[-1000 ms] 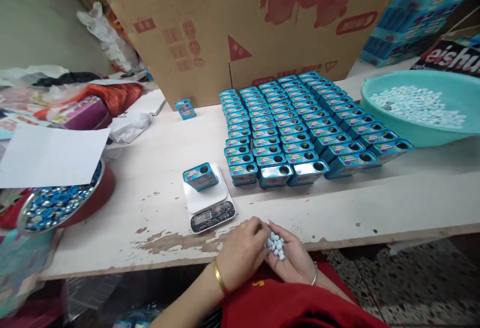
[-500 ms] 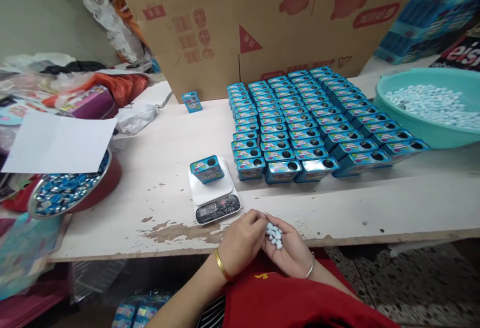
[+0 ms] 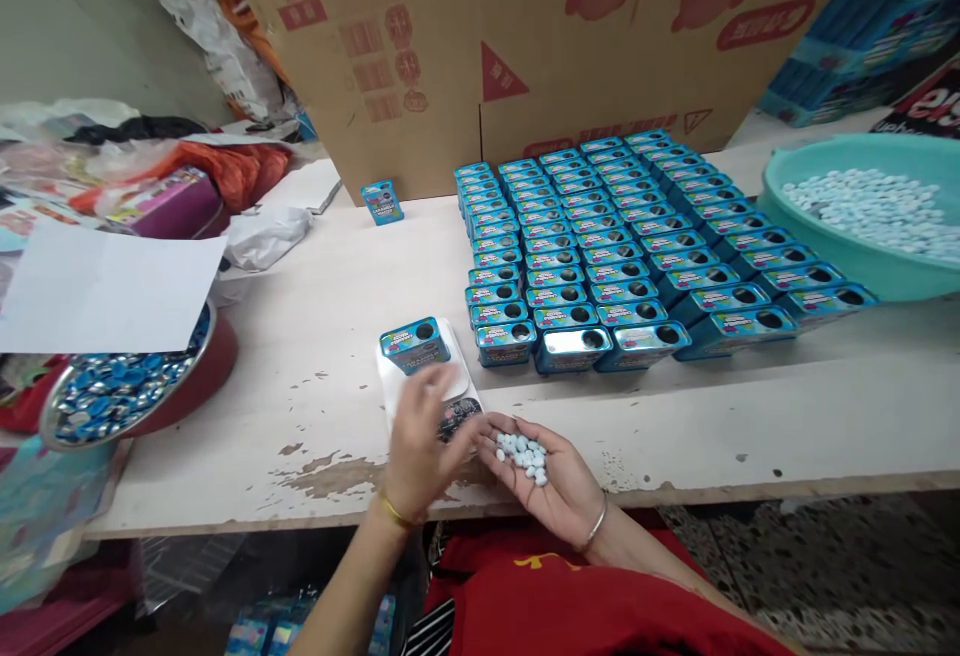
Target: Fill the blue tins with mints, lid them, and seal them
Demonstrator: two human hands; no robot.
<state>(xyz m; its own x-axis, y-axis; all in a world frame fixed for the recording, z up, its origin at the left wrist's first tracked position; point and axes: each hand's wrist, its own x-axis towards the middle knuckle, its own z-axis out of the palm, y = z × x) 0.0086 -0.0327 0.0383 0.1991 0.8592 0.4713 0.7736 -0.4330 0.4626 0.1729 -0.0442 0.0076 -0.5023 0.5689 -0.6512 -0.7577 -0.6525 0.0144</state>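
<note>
Clearly, the left hand (image 3: 416, 451) is nearer to the blue tin (image 3: 411, 344), which stands on the scale (image 3: 459, 416) on the counter (image 3: 675, 446), just beyond that hand's blurred fingers (image 3: 429, 386). The long axis of the tin's top runs mainly left to right, its round hole (image 3: 425, 330) toward the right end. The left hand is open, thumb apart; whether it touches the tin, I cannot tell. The right hand (image 3: 562, 496) is palm up, loosely open, cradling pale candies (image 3: 523, 454).
</note>
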